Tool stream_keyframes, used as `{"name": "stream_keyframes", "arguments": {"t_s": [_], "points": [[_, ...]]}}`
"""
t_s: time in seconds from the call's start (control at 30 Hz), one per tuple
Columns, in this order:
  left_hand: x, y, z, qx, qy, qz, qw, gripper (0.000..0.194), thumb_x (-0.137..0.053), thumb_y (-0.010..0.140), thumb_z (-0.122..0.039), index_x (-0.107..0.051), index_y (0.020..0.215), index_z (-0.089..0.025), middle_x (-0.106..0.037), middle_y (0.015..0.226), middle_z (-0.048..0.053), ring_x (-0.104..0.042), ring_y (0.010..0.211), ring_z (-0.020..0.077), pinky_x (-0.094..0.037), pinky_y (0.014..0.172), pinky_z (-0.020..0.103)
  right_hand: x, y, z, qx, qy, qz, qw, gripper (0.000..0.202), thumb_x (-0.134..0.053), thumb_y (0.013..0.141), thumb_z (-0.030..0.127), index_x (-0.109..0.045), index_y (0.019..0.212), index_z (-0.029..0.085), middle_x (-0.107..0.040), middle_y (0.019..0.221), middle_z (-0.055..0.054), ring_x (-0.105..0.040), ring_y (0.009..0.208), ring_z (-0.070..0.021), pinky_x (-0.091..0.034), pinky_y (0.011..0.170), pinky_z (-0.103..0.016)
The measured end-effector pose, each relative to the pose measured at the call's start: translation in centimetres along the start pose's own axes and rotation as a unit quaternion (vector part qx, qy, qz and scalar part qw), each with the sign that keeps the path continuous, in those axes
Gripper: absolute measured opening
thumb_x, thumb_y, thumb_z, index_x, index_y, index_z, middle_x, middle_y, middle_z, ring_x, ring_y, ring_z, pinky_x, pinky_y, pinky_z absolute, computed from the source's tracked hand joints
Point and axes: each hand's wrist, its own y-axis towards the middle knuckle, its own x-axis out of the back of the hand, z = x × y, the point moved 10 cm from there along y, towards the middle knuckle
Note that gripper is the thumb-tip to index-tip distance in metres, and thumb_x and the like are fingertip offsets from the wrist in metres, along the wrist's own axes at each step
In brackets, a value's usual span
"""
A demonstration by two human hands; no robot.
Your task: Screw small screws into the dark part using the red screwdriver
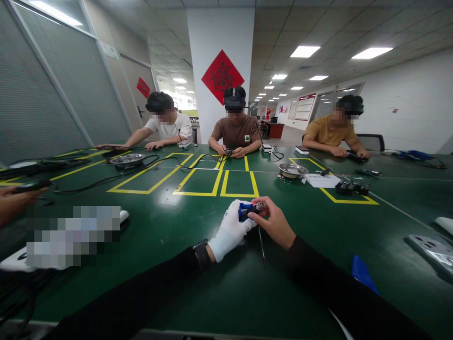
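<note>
My left hand point(233, 226), in a white glove, is closed round a small blue and black part point(244, 211) in front of me, above the table. My bare right hand point(274, 218) pinches the black piece with a metal end point(259, 206) at the right of that part. From under the fingers a thin metal rod point(262, 245) points down toward me. Its upper end is hidden by my hands, so I cannot tell which one holds it.
Yellow tape outlines point(196, 192) mark the green table point(170, 283). A metal bowl point(293, 170), paper point(322, 180) and black parts point(352, 187) are ahead right. A white power strip point(123, 216) lies left, a blue object point(364, 274) right. Several people sit around; another's hand point(14, 200) enters at left.
</note>
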Motion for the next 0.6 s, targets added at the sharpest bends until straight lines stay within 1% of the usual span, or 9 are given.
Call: {"name": "stream_keyframes", "arguments": {"t_s": [0.07,0.13,0.2,0.27,0.37,0.43,0.5,0.57,0.6], "points": [[-0.4,0.2,1.7,0.041,-0.001,0.036,0.999,0.032,-0.069,0.067,-0.026,-0.05,0.092,-0.022,-0.064,0.09,0.005,-0.064,0.083,0.0205,-0.052,0.073,0.035,-0.5,0.0,-0.4,-0.005,0.0,0.018,1.0,0.036,-0.065,0.074,0.036,-0.052,0.103,0.018,-0.061,0.083,-0.001,-0.055,0.066,-0.013,-0.045,0.063,-0.027],[-0.9,0.3,2.7,0.052,0.003,0.067,0.996,0.034,-0.071,0.065,-0.027,-0.048,0.09,-0.022,-0.064,0.085,0.003,-0.064,0.076,0.0195,-0.051,0.068,0.034,-1.0,0.0,-0.8,-0.016,0.001,0.038,0.999,0.033,-0.066,0.074,0.036,-0.052,0.098,0.018,-0.063,0.082,-0.001,-0.056,0.066,-0.0136,-0.046,0.063,-0.028],[-0.9,0.5,3.0,0.04,0.04,0.072,0.996,0.035,-0.072,0.063,-0.03,-0.048,0.088,-0.022,-0.062,0.083,0.002,-0.063,0.073,0.019,-0.05,0.065,0.034,-1.4,-0.1,-0.9,-0.021,0.003,0.054,0.998,0.03,-0.066,0.074,0.035,-0.051,0.093,0.018,-0.064,0.083,-0.002,-0.059,0.069,-0.015,-0.047,0.066,-0.029],[-0.4,0.6,3.0,0.025,0.106,0.06,0.992,0.036,-0.073,0.061,-0.033,-0.05,0.085,-0.022,-0.061,0.083,0.003,-0.061,0.074,0.0198,-0.049,0.064,0.034,-1.7,-0.1,-0.7,-0.015,0.008,0.068,0.998,0.028,-0.066,0.074,0.034,-0.051,0.089,0.017,-0.065,0.085,-0.003,-0.062,0.075,-0.0166,-0.047,0.071,-0.031],[0.4,0.5,1.9,-0.01,0.192,0.057,0.98,0.041,-0.076,0.056,-0.037,-0.054,0.087,-0.022,-0.059,0.087,0.004,-0.059,0.081,0.0234,-0.049,0.069,0.038,-1.9,0.0,-0.6,0.006,-0.021,0.079,0.997,0.024,-0.067,0.074,0.035,-0.054,0.085,0.017,-0.065,0.086,-0.003,-0.061,0.081,-0.0179,-0.045,0.075,-0.032],[1.2,0.2,0.2,-0.063,0.218,0.065,0.972,0.053,-0.077,0.054,-0.039,-0.056,0.099,-0.022,-0.059,0.097,0.007,-0.057,0.093,0.0271,-0.047,0.08,0.042,-1.8,0.1,-0.8,0.012,-0.065,0.077,0.995,0.024,-0.066,0.075,0.036,-0.058,0.087,0.017,-0.065,0.086,-0.004,-0.06,0.082,-0.0185,-0.044,0.076,-0.032],[2.1,-0.2,-1.5,-0.126,0.208,0.084,0.966,0.061,-0.076,0.058,-0.039,-0.054,0.112,-0.022,-0.056,0.112,0.01,-0.052,0.107,0.029,-0.042,0.093,0.044,-1.7,0.1,-0.8,0.015,-0.107,0.081,0.991,0.025,-0.066,0.075,0.036,-0.061,0.09,0.016,-0.064,0.089,-0.005,-0.059,0.083,-0.0194,-0.044,0.077,-0.033],[2.9,-0.4,-2.2,-0.16,0.17,0.118,0.965,0.051,-0.068,0.069,-0.034,-0.053,0.117,-0.023,-0.052,0.125,0.009,-0.047,0.116,0.0273,-0.036,0.101,0.042,-1.8,0.1,-0.5,0.025,-0.122,0.099,0.987,0.028,-0.067,0.075,0.034,-0.063,0.096,0.016,-0.064,0.094,-0.007,-0.058,0.088,-0.0203,-0.043,0.081,-0.035],[3.8,-0.2,-1.9,-0.153,0.146,0.114,0.971,0.045,-0.063,0.073,-0.032,-0.053,0.116,-0.023,-0.051,0.126,0.009,-0.048,0.116,0.0262,-0.037,0.101,0.04,-1.9,0.0,-0.3,0.031,-0.121,0.11,0.986,0.029,-0.066,0.075,0.032,-0.063,0.099,0.017,-0.063,0.097,-0.007,-0.058,0.091,-0.0205,-0.043,0.084,-0.035]]}}
